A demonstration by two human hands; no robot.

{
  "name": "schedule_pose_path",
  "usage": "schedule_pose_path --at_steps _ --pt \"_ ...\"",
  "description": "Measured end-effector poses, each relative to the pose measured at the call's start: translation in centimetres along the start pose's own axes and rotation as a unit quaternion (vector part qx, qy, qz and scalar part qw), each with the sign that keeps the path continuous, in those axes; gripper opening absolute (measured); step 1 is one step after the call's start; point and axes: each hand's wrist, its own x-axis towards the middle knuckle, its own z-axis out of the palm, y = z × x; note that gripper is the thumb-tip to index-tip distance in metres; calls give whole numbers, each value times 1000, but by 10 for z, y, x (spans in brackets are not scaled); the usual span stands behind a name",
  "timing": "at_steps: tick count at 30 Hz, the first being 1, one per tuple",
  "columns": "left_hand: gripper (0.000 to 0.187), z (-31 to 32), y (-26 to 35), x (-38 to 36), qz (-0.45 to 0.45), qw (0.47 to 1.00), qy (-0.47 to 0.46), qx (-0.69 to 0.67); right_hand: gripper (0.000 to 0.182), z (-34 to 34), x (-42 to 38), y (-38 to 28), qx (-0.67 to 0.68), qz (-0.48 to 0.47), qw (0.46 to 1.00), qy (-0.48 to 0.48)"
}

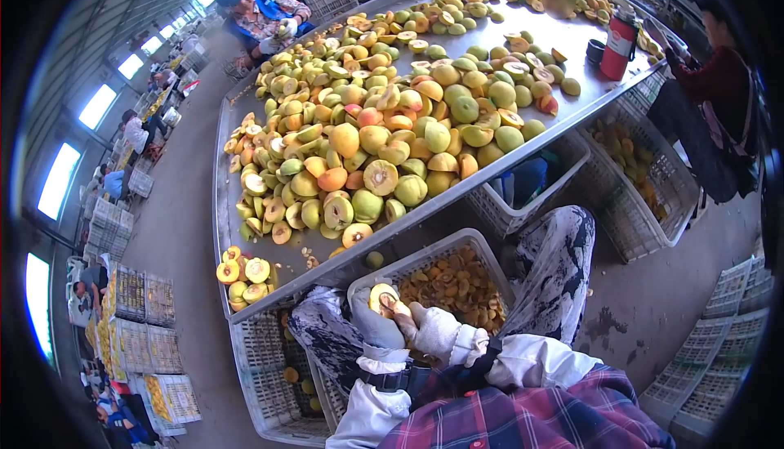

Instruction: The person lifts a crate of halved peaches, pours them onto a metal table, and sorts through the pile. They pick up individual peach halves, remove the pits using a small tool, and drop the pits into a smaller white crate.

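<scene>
Peach half (381,296), cut face up with the pit cavity showing, held low in the view just above the person's lap and at the near rim of a white plastic crate (431,256). The left hand (371,318), in a grey glove, is clamped around the underside of the fruit. The right hand (437,330), in a white glove, lies just beside it with its fingers closed and reaching onto the cut face; whether a tool is held in that hand cannot be told. The crate sits between the person's knees and contains orange fruit pieces (457,285). Directly beyond it runs a long metal table (224,155), heaped with whole and halved yellow-green peaches (384,130); a small separate cluster of halves (242,276) lies at the table's near left corner. A red flask (619,44) stands on the far right part of the table. Further crates (645,179) stand under and beside the table. A seated person (719,98) works at the right side, and another person in a cap (261,12) at the far end.
</scene>
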Motion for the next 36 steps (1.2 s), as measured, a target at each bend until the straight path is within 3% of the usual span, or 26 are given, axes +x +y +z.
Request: schedule_pose_path --at_steps 2,6,9,11,13,14,15,16,18,19,21,23,25,26,29,30,31,34,36 --pt "26 -5 -4 1 33 996 -25 75 47 0 -1 6 -5 -15 1000 -18" --pt "23 -6 -5 -1 -5 998 -23 53 46 -4 -3 12 0 -12 999 -45" --pt "20 -14 -5 1 31 987 -98 122 40 -7 -3 18 -49 -44 997 -30" --pt "16 -16 1 -1 137 890 -201 386 44 -11 -5 23 -98 -48 992 -66" --pt "16 -15 1 2 130 892 -217 374 44 -10 0 29 -101 -40 991 -73" --pt "17 -9 7 1 14 951 -199 237 45 -8 4 34 -31 -26 996 -77" --pt "18 -5 11 1 -101 975 -174 91 47 -5 6 36 40 -13 996 -80" --pt "18 -5 11 2 -101 975 -174 91 47 -2 6 38 40 -13 996 -81" --pt "22 -4 11 3 1 969 -191 155 50 -1 3 31 208 34 975 -74" --pt "22 -2 9 2 4 969 -193 154 50 -6 3 27 207 31 975 -72" --pt "24 -2 -2 -4 13 988 -144 47 51 -19 -2 15 287 134 936 -153" --pt "24 -2 -8 -8 3 994 -113 10 52 -19 -6 13 313 110 932 -145" --pt "26 3 -5 -16 70 985 -115 109 52 -21 -6 16 362 114 901 -209" --pt "30 2 -9 -14 118 974 -98 167 52 -20 -6 16 361 113 902 -210" --pt "37 0 -8 -13 129 962 -91 224 52 -10 -6 15 248 113 947 -171" --pt "42 5 -5 -16 51 993 -31 104 52 -8 -5 15 222 51 962 -148" --pt "42 6 -3 -17 51 993 -31 104 51 -7 -6 16 194 -11 973 -126" --pt "46 8 6 -18 5 996 -64 59 50 -11 0 25 170 8 971 -168" --pt "49 10 11 -21 -4 992 -72 106 50 -19 2 28 147 -21 972 -183"
